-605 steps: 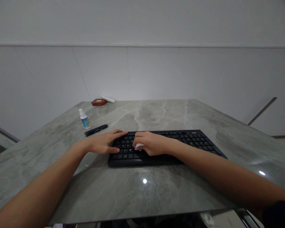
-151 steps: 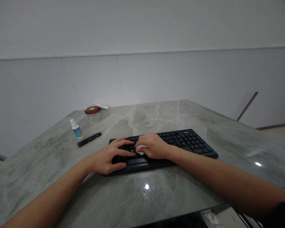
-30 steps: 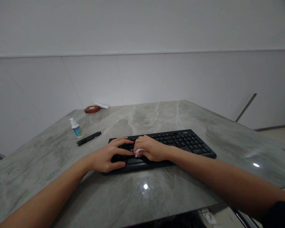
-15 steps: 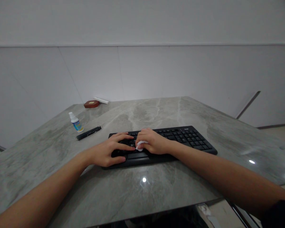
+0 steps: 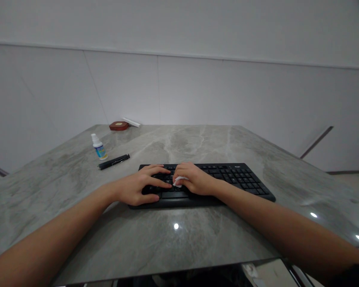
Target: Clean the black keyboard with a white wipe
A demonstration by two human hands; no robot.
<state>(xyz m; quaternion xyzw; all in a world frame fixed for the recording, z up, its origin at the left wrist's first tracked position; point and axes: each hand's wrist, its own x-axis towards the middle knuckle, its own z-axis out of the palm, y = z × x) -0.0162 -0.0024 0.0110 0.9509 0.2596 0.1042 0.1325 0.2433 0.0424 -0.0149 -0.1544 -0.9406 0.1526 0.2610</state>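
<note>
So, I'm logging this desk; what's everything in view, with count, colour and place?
Table: one, grey marbled, centre
Keyboard: one, black, middle of table
Crumpled wad: one, white, over keyboard
Bottle: one, white, coloured label, table's left
Slim object: one, black, right of bottle
Case: one, reddish-brown, table's far left
Flat bar: one, white, by case
Wall: one, pale, behind table
Strips: two, dark, beyond table's sides
Clutter: uncountable, mixed, below table edge
Forearms: two, bare, foreground
Left hand: one, bare, on keyboard
Right hand: one, bare, around crumpled wad

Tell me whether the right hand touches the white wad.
Touching. The head view shows the white wad held inside the curled right hand, its edge poking out.
</note>
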